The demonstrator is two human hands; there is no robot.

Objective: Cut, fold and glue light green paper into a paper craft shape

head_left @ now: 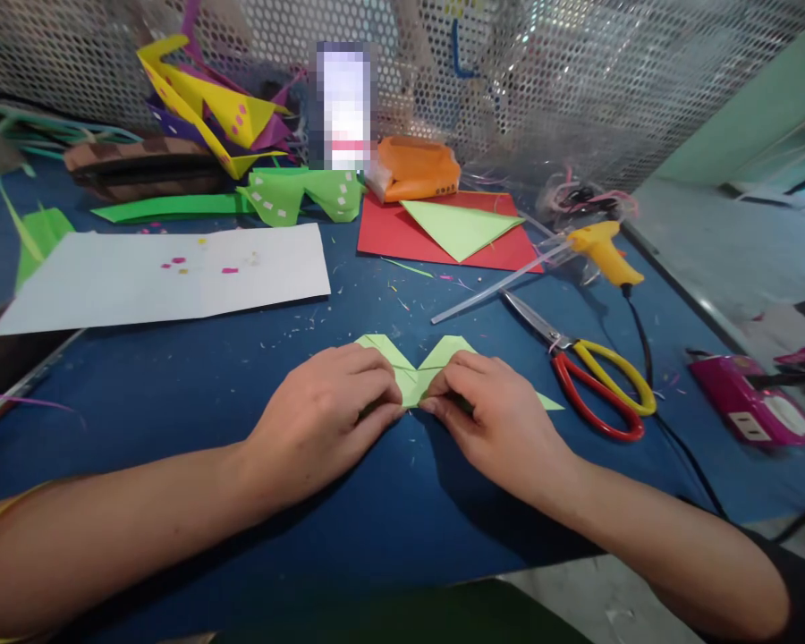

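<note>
On the blue table, a light green folded paper lies between my two hands, with a V-shaped notch at its upper middle. My left hand is closed on its left part, thumb and fingers pinching near the bottom edge. Around the right part my right hand is closed in the same way, thumb against the lower edge. A pointed green tip shows past the right hand's outer side. The fingers cover much of the paper. Scissors with one red and one yellow handle lie to the right of my right hand.
A yellow glue gun with a clear glue stick lies behind the scissors. Red paper bears a green folded triangle. White paper holds small scraps. Green paper glasses and an orange packet stand near the mesh.
</note>
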